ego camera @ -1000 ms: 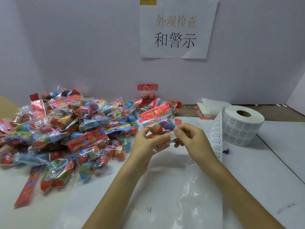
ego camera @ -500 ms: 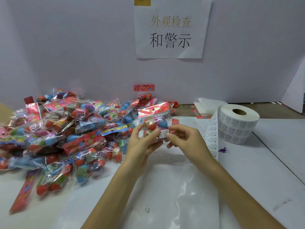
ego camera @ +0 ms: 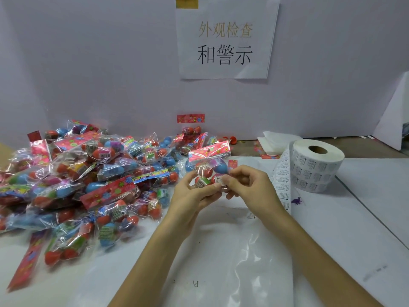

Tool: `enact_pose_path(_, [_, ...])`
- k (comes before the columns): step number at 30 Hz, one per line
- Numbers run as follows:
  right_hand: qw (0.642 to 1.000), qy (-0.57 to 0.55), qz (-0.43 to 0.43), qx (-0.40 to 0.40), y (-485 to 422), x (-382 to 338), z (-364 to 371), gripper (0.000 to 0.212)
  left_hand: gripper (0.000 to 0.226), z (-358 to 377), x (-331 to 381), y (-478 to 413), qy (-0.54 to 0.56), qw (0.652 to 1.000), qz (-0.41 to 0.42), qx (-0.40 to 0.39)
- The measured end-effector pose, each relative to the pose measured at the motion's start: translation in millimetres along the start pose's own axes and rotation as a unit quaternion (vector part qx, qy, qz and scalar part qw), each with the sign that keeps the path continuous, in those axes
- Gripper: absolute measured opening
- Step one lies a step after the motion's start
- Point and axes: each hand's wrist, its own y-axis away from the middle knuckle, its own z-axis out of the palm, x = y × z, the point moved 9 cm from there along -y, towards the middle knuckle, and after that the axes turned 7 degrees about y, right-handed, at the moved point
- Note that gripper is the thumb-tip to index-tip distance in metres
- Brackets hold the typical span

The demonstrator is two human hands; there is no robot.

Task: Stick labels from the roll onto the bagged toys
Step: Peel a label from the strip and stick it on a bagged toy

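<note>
White label [ego camera: 219, 181] pinched in right hand [ego camera: 250, 187] grip, touching bagged toy [ego camera: 210, 165]; left hand [ego camera: 192, 196] grips it from below-left, long axis upright.

Bright, even, diffuse light from above; shadows soft and faint. Glare streaks the clear plastic sheet [ego camera: 241, 269] and the bagged toys [ego camera: 93, 187]; wide-angle bowing at the edges; the tabletop [ego camera: 365, 229] blurs softly toward the lower left.

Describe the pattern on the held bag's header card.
The header card is red with small multicoloured flowers; the head view shows it.
</note>
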Motion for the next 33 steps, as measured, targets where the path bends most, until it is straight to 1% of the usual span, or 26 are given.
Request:
enact_pose_path(2, [1.0,-0.017,-0.007,-0.01,-0.3,-2.1,0.2,0.003,0.056,-0.6,-0.7,0.0,0.009,1.0,-0.008,-0.001])
enact_pose_path(4, [1.0,-0.019,-0.009,-0.01,-0.1,-3.0,0.3,0.004,0.052,-0.4,-1.2,0.0,0.007,1.0,-0.009,-0.005])
enact_pose_path(8, [1.0,0.008,-0.017,0.001,0.4,-4.7,0.5,0.004,0.044,-0.1,-1.0,-0.3,0.006,1.0,0.0,-0.001])
enact_pose_path(12, [1.0,0.012,-0.024,-0.002,1.3,-6.8,2.1,0.005,0.054,-0.7,1.9,1.1,-0.02,1.0,0.018,0.013])
enact_pose_path(16, [0.999,0.005,-0.035,-0.018,2.5,-9.5,6.3,0.008,0.049,-6.5,3.5,0.8,-0.022,0.998,0.029,0.041])
enact_pose_path(20, [0.998,0.009,-0.042,-0.042,2.9,-10.9,10.3,0.018,0.049,-8.9,4.3,1.3,-0.018,0.998,0.034,0.054])
enact_pose_path(23, [0.999,0.014,-0.035,-0.022,3.7,-10.0,6.9,0.012,0.049,-6.1,4.9,1.6,-0.028,0.998,0.033,0.043])
enact_pose_path(26, [1.0,0.013,-0.001,0.015,4.9,-6.5,-0.2,0.029,0.054,1.3,5.5,2.6,-0.056,0.998,0.031,0.012])
enact_pose_path(29, [0.999,0.024,0.024,0.03,3.5,-1.8,-4.6,0.025,0.064,4.3,3.6,2.0,-0.06,0.998,0.021,0.004])
enact_pose_path(31, [0.999,0.026,0.028,0.033,2.7,-0.1,-6.7,0.025,0.059,3.6,3.5,0.9,-0.063,0.998,0.021,0.005])
enact_pose_path(33, [0.998,0.039,0.029,0.03,2.5,2.0,-6.9,0.029,0.056,4.6,2.4,0.7,-0.076,0.997,0.02,-0.002])
